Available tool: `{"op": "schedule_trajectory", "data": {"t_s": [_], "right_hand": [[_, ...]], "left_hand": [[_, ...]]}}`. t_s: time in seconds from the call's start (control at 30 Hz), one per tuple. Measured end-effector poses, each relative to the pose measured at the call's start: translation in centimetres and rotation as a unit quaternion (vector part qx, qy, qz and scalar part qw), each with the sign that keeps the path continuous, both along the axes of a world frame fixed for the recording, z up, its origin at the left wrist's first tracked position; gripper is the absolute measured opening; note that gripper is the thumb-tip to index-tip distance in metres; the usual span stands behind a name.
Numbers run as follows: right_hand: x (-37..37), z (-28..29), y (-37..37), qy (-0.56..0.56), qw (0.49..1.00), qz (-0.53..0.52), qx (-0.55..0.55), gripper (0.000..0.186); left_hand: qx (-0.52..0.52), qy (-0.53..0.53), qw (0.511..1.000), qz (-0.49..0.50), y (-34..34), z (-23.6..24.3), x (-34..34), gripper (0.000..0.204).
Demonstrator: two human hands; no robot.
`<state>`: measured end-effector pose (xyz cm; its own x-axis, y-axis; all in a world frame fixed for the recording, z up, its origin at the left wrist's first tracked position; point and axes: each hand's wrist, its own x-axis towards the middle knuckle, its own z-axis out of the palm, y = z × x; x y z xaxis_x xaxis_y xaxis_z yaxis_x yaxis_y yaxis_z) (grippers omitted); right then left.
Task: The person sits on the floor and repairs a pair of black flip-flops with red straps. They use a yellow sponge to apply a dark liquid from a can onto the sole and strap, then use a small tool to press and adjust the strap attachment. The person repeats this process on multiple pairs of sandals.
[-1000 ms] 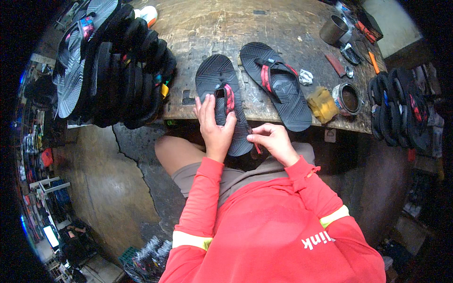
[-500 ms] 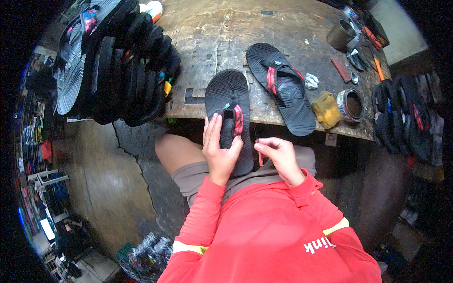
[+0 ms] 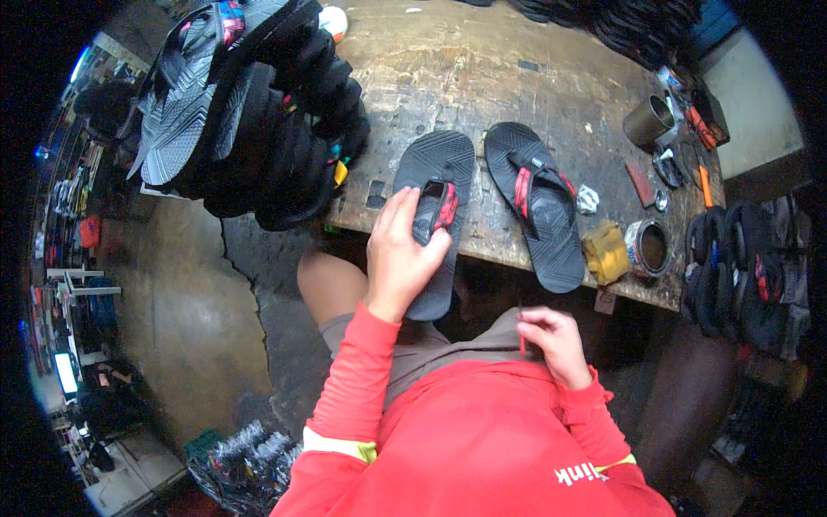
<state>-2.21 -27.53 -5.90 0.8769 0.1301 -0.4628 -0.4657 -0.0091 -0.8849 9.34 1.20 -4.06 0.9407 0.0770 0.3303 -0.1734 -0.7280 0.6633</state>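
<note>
My left hand (image 3: 405,250) grips a black sandal (image 3: 435,151) with a red-patterned strap at the table’s front edge, fingers over its side and thumb by the strap. Lower right, over my lap, my right hand (image 3: 551,336) pinches a thin red and dark tool (image 3: 523,345), apart from that sandal. A second, similar sandal (image 3: 560,258) lies alongside on the tabletop. Right of it are a crumpled pale scrap (image 3: 588,200), a yellow pad or cloth (image 3: 606,254) and an open tin (image 3: 648,246) with dark contents.
Tall stacks of sandals (image 3: 258,129) crowd the worn wooden table’s (image 3: 431,69) left end; others sit at the right (image 3: 745,267) and far back (image 3: 620,34). A metal cup (image 3: 646,121), reddish block (image 3: 637,181) and orange-handled tool (image 3: 705,185) line the right side.
My right hand, with the thin tool, has pulled away from the sandal’s side to the lower right. My left hand remains on the sandal. The view has shifted, showing more sandals at the back.
</note>
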Motion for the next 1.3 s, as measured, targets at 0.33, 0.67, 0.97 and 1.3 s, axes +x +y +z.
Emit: {"op": "schedule_trajectory", "data": {"t_s": [0.33,0.67,0.97,1.3], "right_hand": [[0.4,0.2,-3.5,-0.014,0.996,-0.089,-0.007,0.019],[1.6,0.4,-3.8,-0.014,0.996,-0.085,0.030,0.019],[1.7,2.6,-0.4,-0.097,0.983,-0.115,-0.109,0.032],[9.1,1.7,5.1,-0.036,0.990,0.026,-0.137,0.033]], "left_hand": [[0.253,0.031,0.967,0.007,-3.1,-2.7,0.7,0.086],[0.293,0.139,0.943,-0.070,-2.2,3.1,-1.1,0.084],[0.327,0.238,0.870,-0.282,1.0,9.1,-6.9,0.081],[0.311,0.210,0.872,-0.313,3.1,8.2,-6.5,0.079]]}}
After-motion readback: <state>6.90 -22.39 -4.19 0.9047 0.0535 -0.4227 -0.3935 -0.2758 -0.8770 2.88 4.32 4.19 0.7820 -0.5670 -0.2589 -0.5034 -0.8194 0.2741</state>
